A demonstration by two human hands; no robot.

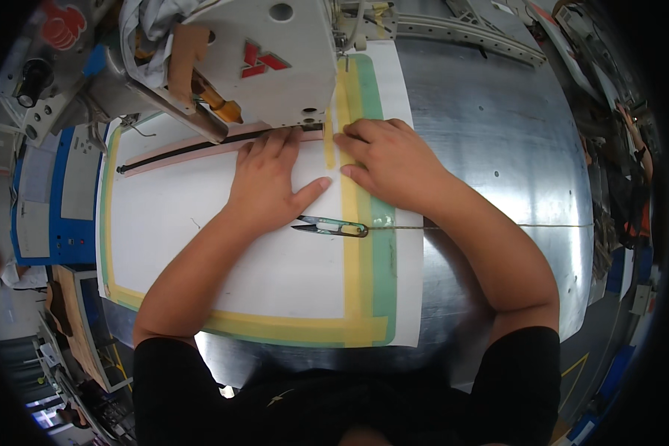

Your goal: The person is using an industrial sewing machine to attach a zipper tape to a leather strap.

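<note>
A long narrow black strip, perhaps a zipper point(175, 154), lies on a pink band across a white sheet point(223, 267) edged with yellow and green tape. My left hand point(264, 175) rests flat on the sheet, its fingertips on the strip's right part and its thumb spread to the right. Over the yellow tape point(354, 260) by the strip's right end is my right hand point(386, 156); its fingers are bent, with the thumb apart from them. What lies under those fingertips is hidden. Thread snips point(332, 226) on a cord lie just below my left hand.
The white sewing machine head point(282, 67) overhangs the sheet's far side. A yellow-tipped tool point(223, 108) hangs at its left. A shiny metal table point(490, 149) extends right, with the snips' cord across it. A blue and white cabinet point(70, 197) stands left.
</note>
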